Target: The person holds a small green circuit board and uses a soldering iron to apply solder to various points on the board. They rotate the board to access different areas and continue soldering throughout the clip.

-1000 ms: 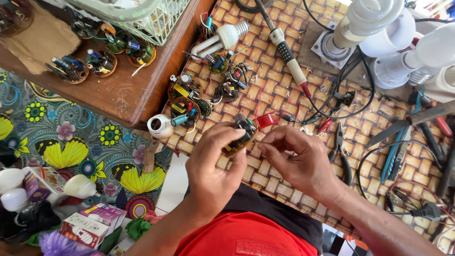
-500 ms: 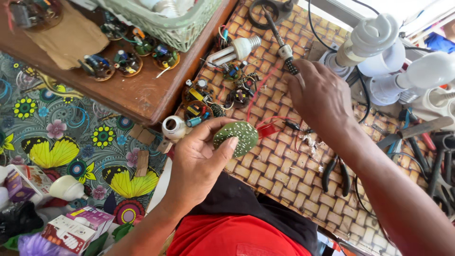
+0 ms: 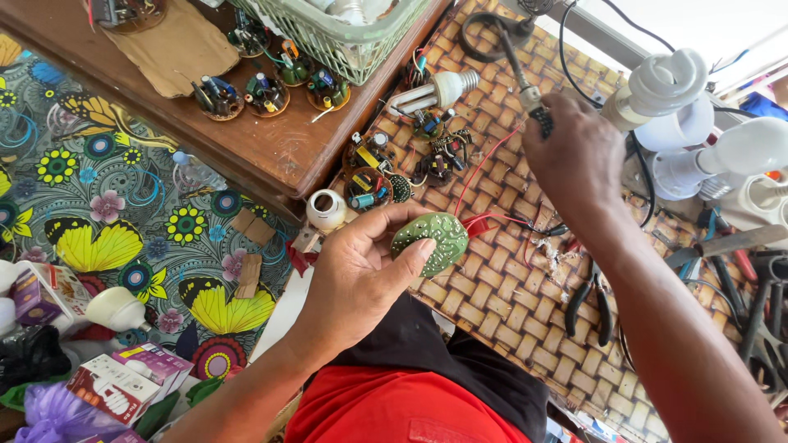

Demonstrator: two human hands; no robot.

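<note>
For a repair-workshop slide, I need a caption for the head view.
Left hand holds a round green circuit board while right hand grasps a soldering iron.

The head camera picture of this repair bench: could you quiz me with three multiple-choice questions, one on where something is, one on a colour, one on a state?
1. Where does the green plastic basket stand?
A. on the wooden board at the top
B. on the woven mat beside the pliers
C. on the patterned cloth

2. What colour is the round circuit board in the left hand?
A. red
B. green
C. white

3. What is the right hand doing?
A. lying flat and empty on the mat
B. gripping the soldering iron by its handle
C. holding the spiral bulb

Answers:
1 A, its base rests on the brown wooden board.
2 B, the side facing the camera is green with pale dots.
3 B, the fingers close round the dark handle, and the spiral bulb stands apart.
</note>
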